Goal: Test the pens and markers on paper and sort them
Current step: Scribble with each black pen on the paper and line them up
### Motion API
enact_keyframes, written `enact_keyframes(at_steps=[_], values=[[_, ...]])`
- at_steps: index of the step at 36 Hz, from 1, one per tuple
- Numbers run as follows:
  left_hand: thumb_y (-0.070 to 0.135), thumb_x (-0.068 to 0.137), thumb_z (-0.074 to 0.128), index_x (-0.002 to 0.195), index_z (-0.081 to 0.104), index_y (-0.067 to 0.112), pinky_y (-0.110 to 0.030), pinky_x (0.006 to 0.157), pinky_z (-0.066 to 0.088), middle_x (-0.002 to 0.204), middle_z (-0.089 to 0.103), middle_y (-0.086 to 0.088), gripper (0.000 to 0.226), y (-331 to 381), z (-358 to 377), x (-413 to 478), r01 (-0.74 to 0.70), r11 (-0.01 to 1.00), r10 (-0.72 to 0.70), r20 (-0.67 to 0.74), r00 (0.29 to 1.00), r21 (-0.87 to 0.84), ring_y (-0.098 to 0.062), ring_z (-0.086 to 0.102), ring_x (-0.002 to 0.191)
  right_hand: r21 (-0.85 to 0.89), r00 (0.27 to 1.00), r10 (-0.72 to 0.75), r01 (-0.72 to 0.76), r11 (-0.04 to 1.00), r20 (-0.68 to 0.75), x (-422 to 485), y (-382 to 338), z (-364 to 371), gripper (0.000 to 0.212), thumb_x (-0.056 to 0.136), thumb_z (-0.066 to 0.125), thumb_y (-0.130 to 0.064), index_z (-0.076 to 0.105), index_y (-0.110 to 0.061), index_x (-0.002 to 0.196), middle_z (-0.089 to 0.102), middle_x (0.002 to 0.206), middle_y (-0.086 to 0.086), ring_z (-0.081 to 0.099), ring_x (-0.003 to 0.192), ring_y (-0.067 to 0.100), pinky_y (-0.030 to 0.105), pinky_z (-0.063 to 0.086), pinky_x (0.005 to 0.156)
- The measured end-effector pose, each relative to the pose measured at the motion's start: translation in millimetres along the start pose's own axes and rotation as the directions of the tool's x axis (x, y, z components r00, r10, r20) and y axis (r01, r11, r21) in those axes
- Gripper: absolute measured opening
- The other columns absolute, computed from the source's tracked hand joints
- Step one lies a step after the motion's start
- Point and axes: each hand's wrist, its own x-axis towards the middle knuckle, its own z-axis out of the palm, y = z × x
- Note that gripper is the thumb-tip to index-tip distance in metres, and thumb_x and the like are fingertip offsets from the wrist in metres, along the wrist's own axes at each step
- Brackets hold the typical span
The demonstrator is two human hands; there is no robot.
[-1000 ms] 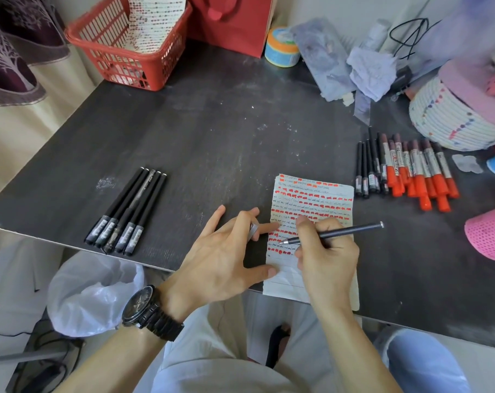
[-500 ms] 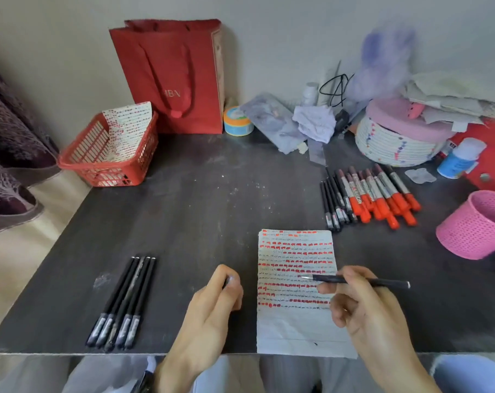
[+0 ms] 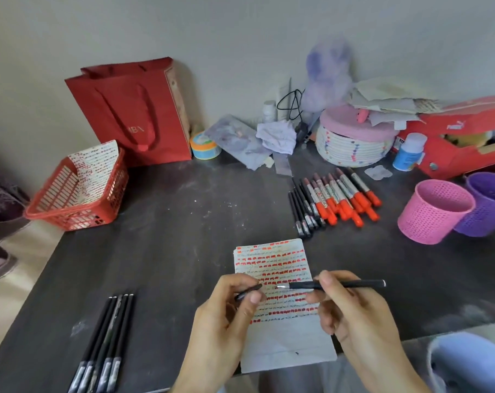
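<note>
A lined paper [image 3: 286,338] covered with rows of orange marks lies near the table's front edge. My right hand [image 3: 356,316] holds a thin black pen [image 3: 354,284] level above the paper, its bare tip pointing left. My left hand [image 3: 226,321] pinches the pen's black cap [image 3: 249,291] a short way left of the tip. Several black pens [image 3: 104,347] lie in a row at the front left. More black pens [image 3: 301,211] and orange-capped markers [image 3: 342,197] lie side by side right of centre.
A red basket [image 3: 70,199] holding a marked sheet stands at the left edge, a red paper bag [image 3: 138,114] behind it. Pink [image 3: 433,211] and purple [image 3: 487,205] mesh cups stand at the right. A round woven box [image 3: 354,143], cloths and a red shoebox [image 3: 467,137] crowd the back.
The pen tip has left the paper and my right hand holds the pen level above it. My left hand has come off the table and now holds the cap by the tip.
</note>
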Motion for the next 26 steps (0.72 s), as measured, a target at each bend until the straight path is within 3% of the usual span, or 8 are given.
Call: enact_keyframes(at_steps=[5,8,14,20,24,26], values=[[0.050,0.090,0.063,0.106,0.063,0.043,-0.032,0.071,0.058,0.099,0.074,0.011,0.017,-1,0,-3,-0.049,0.999,0.048,-0.042,0.998,-0.015,-0.013,0.069,0.083,-0.027,0.999,-0.041,0.041,0.999,0.006,-7,-5,1,0.066,0.055,0.082,-0.075,0.075,-0.019,0.090,0.074,0.079,0.019,0.053,0.046,0.017,0.024,0.041,0.043],[0.053,0.089,0.064,0.106,0.064,0.042,-0.036,0.071,0.058,0.098,0.073,0.011,0.020,1,0,-5,-0.064,0.998,0.063,-0.062,0.996,-0.016,-0.013,0.069,0.081,-0.040,0.998,-0.063,0.063,0.997,0.005,-10,-7,4,0.064,0.056,0.081,-0.074,0.075,-0.020,0.088,0.074,0.077,0.019,0.052,0.045,0.017,0.023,0.042,0.044],[0.054,0.088,0.064,0.106,0.065,0.042,-0.037,0.071,0.056,0.101,0.073,0.011,0.022,5,-3,-9,-0.075,0.997,0.075,-0.074,0.994,-0.001,-0.015,0.069,0.087,-0.032,0.998,-0.062,0.063,0.998,0.024,-14,-10,9,0.023,0.083,0.078,-0.041,0.074,-0.019,0.083,0.073,0.074,0.019,0.051,0.045,0.018,0.022,0.042,0.043],[0.055,0.086,0.062,0.105,0.066,0.045,-0.029,0.071,0.055,0.101,0.073,0.014,0.022,9,-4,-11,-0.107,0.994,0.108,-0.075,0.991,0.018,-0.016,0.069,0.081,-0.060,0.995,-0.077,0.081,0.995,0.061,-18,-10,15,0.020,0.080,0.070,-0.040,0.075,-0.020,0.082,0.073,0.074,0.017,0.053,0.045,0.015,0.017,0.040,0.042],[0.048,0.089,0.062,0.103,0.065,0.047,-0.010,0.069,0.047,0.099,0.071,0.018,0.014,15,-5,-12,-0.185,0.977,0.195,-0.093,0.976,0.104,-0.008,0.065,0.078,-0.059,0.996,-0.066,0.070,0.996,0.068,-20,-8,17,0.031,0.075,0.073,-0.046,0.075,-0.017,0.086,0.073,0.075,0.019,0.054,0.048,0.017,0.022,0.044,0.046],[0.039,0.092,0.063,0.103,0.066,0.041,-0.008,0.071,0.044,0.101,0.069,0.018,0.012,18,-5,-11,-0.250,0.956,0.268,-0.109,0.957,0.153,-0.006,0.065,0.083,-0.061,0.996,-0.060,0.064,0.996,0.070,-20,-9,18,0.027,0.078,0.073,-0.042,0.075,-0.017,0.086,0.072,0.074,0.019,0.053,0.048,0.017,0.022,0.044,0.045]])
